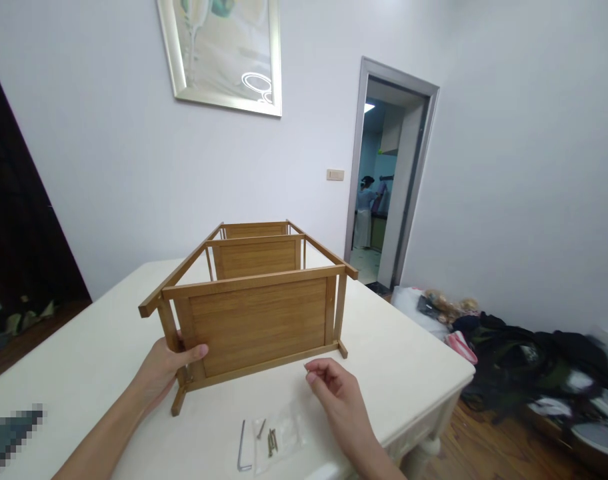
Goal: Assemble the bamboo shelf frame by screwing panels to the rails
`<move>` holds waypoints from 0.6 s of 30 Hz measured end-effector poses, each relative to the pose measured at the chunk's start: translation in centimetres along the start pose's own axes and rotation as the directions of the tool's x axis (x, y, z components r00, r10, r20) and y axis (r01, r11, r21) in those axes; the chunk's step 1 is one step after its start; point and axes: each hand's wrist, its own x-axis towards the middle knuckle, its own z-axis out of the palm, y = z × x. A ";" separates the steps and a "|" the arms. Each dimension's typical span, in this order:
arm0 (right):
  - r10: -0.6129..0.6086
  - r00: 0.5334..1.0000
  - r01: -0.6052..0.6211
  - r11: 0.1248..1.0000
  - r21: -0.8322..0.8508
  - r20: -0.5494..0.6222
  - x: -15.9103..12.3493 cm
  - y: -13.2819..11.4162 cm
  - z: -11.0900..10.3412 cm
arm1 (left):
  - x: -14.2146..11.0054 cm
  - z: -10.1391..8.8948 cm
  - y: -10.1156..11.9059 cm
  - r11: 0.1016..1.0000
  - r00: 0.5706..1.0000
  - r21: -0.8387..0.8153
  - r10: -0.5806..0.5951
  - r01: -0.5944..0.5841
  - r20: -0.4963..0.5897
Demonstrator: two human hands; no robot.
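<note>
A wooden shelf rack [259, 327] with several tiers lies on its side on the white table. My left hand [167, 367] is closed round its near left upright, with the thumb on the front panel. Off the rack's lower right corner, my right hand [337, 393] holds thumb and index finger pinched together. Something tiny and pale shows at those fingertips, too small to name. Below and between my hands lie a clear plastic bag [289, 437] with several screws [273, 443] on it or in it, and an L-shaped hex key [241, 445].
The white table [384, 347] ends at a rounded corner on the right. Clothes and bags [519, 353] are heaped on the floor beyond it. A framed picture [227, 103] hangs on the wall. Through the doorway [361, 140], a person [365, 210] stands in another room.
</note>
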 end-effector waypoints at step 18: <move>-0.050 0.911 0.232 0.883 0.408 -0.410 12.2 -6.9 -6.3 | 0.1 -0.2 0.0 0.996 0.994 0.060 -0.061 0.066 -0.087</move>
